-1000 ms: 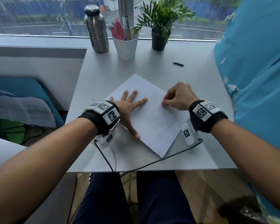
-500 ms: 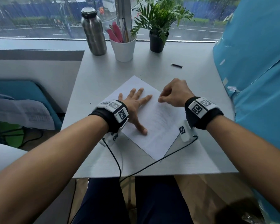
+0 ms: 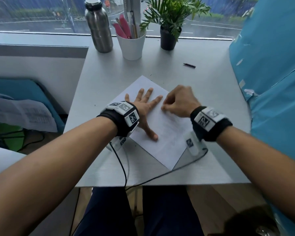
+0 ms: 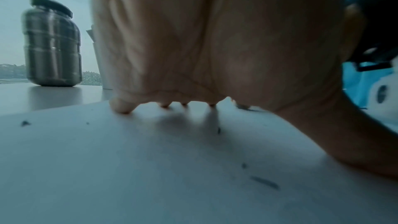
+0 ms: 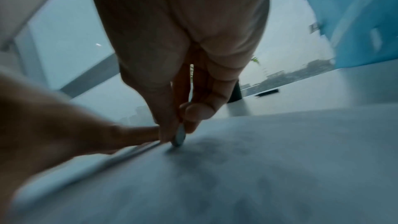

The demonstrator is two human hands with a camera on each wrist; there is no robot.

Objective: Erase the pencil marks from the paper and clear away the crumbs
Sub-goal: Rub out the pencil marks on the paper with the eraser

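A white sheet of paper lies turned like a diamond on the grey table. My left hand lies flat on the sheet's left half, fingers spread and straight. My right hand is curled just right of it and pinches a small grey eraser, whose tip presses on the paper beside the left index finger. Faint pencil marks show on the sheet under the right wrist. Dark crumbs lie scattered on the paper below the left palm.
At the table's back stand a steel bottle, a white cup of pens and a potted plant. A small black pen piece lies behind the sheet. A blue cloth borders the right side. Wrist cables trail over the front edge.
My right hand has slid left across the paper with the eraser, ending close to the left index finger. The left hand stays flat on the sheet.
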